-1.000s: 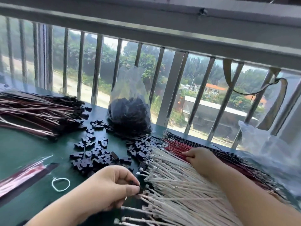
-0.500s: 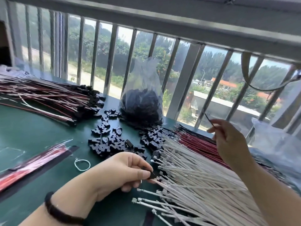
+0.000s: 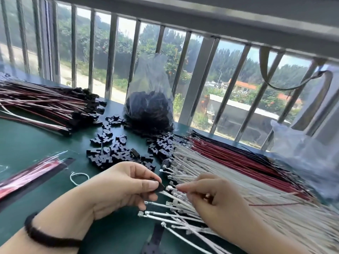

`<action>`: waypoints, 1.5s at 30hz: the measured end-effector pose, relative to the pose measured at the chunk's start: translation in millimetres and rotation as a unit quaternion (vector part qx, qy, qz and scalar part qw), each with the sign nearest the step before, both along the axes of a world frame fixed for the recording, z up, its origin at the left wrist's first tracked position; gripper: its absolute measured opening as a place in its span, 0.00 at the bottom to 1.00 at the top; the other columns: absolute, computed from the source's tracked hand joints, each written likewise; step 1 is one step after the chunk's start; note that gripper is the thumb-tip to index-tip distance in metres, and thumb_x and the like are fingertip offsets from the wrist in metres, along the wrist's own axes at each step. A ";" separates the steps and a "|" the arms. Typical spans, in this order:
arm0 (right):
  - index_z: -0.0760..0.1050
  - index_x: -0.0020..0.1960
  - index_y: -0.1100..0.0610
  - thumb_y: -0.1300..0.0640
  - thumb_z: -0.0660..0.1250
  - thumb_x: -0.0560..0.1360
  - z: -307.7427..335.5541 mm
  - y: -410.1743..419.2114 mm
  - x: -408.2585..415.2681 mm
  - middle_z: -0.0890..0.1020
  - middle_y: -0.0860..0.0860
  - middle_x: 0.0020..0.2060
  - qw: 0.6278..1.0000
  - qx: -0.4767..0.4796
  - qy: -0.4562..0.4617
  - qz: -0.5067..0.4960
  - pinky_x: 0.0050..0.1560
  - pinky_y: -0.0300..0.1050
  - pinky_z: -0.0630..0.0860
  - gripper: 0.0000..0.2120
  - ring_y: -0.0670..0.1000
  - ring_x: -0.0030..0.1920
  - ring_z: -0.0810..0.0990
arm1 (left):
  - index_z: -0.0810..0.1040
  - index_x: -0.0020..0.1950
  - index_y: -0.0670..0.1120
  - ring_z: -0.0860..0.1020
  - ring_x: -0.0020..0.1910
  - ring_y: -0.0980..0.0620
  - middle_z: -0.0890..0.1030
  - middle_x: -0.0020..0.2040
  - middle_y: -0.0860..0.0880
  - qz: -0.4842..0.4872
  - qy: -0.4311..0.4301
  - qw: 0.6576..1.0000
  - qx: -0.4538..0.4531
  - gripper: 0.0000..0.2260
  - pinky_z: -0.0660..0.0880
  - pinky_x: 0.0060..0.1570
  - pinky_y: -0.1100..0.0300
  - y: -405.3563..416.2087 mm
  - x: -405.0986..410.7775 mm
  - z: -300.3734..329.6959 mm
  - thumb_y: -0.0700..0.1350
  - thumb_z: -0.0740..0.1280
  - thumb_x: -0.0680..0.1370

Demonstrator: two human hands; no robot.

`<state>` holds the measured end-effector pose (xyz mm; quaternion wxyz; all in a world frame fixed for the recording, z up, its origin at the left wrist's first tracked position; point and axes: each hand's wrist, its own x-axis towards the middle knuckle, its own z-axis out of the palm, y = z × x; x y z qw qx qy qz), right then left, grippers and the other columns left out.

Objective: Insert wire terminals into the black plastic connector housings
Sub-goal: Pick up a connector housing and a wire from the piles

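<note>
My left hand [image 3: 126, 187] pinches a small black connector housing [image 3: 161, 186] between thumb and forefinger above the green table. My right hand [image 3: 211, 197] pinches a thin wire, its metal terminal [image 3: 169, 188] pointing at the housing with a small gap between them. The wire's colour is hard to tell; a thin red strand [image 3: 275, 204] trails off to the right of that hand. Below both hands lies a wide fan of white wires [image 3: 211, 162] with terminals. Loose black housings [image 3: 113, 151] are scattered behind my left hand.
Red wires [image 3: 229, 154] and black wires lie beyond the white ones. A clear bag of black housings [image 3: 150, 107] stands by the window bars. Finished harnesses [image 3: 45, 105] are piled at the left. A red packet [image 3: 31, 173] and a white loop [image 3: 78, 177] lie near.
My right hand came down from beside the window with a thin wire and now holds its terminal right at the housing in my left hand. The camera view tilted slightly.
</note>
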<state>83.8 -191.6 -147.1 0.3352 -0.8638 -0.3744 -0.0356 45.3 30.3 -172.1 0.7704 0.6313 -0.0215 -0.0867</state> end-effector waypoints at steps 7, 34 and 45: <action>0.81 0.41 0.37 0.52 0.74 0.68 -3.0 4.2 -1.7 0.80 0.36 0.40 0.998 0.039 -0.019 -0.052 0.42 0.33 0.75 0.09 0.41 0.41 0.78 | 0.83 0.36 0.38 0.81 0.32 0.48 0.82 0.34 0.40 0.030 0.005 1.000 -0.002 0.06 0.78 0.26 0.59 -5.7 -0.6 1.5 0.38 0.73 0.61; 0.80 0.38 0.48 0.57 0.72 0.71 6.9 2.8 -12.7 0.76 0.43 0.36 0.994 -0.036 -0.104 -0.003 0.34 0.35 0.73 0.05 0.43 0.35 0.76 | 0.83 0.34 0.39 0.81 0.29 0.49 0.81 0.32 0.41 0.019 0.031 0.999 -0.007 0.05 0.80 0.28 0.59 -18.3 -3.2 4.6 0.37 0.72 0.60; 0.83 0.40 0.49 0.56 0.73 0.71 -5.3 6.4 -8.3 0.74 0.39 0.32 0.996 -0.041 -0.069 -0.024 0.42 0.28 0.70 0.03 0.38 0.41 0.74 | 0.84 0.34 0.42 0.82 0.30 0.49 0.82 0.31 0.40 0.039 0.004 0.998 0.048 0.07 0.79 0.28 0.62 -26.6 -4.0 2.0 0.40 0.73 0.57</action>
